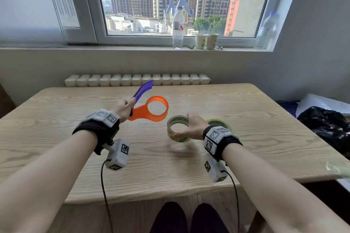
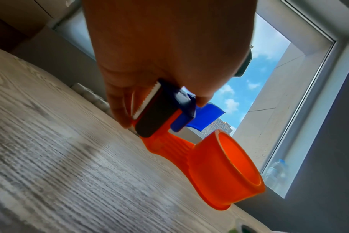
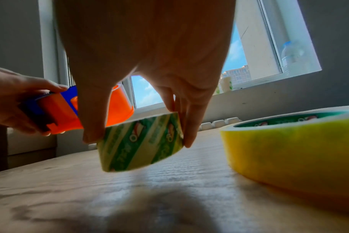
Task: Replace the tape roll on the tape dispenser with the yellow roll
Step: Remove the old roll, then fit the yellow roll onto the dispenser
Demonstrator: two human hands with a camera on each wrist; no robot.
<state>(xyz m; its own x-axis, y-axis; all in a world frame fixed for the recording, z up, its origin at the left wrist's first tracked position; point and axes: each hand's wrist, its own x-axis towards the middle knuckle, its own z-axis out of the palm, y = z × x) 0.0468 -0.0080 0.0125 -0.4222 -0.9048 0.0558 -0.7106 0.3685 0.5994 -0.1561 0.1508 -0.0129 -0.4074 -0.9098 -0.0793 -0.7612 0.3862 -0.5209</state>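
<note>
Tape roll [image 3: 141, 141], the old clear one, hangs tilted just over the table [image 1: 246, 119], pinched in my right hand [image 1: 195, 126]. I should set it down flat, away from the yellow roll [image 3: 293, 148] beside it. My left hand [image 1: 121, 108] grips the dispenser [image 1: 151, 109]; its ring holds nothing.

Right wrist view. My right hand [image 3: 149, 66] fills the upper centre; thumb and fingers [image 3: 191, 126] pinch the clear, green-printed tape roll [image 3: 141, 143], tilted and lifted off the wooden table [image 3: 70, 181]. At right, the yellow roll [image 3: 293, 151] lies flat on the table. At left, my left hand [image 3: 12, 100] grips the orange-and-blue tape dispenser [image 3: 58, 110], its orange hub bare.
</note>
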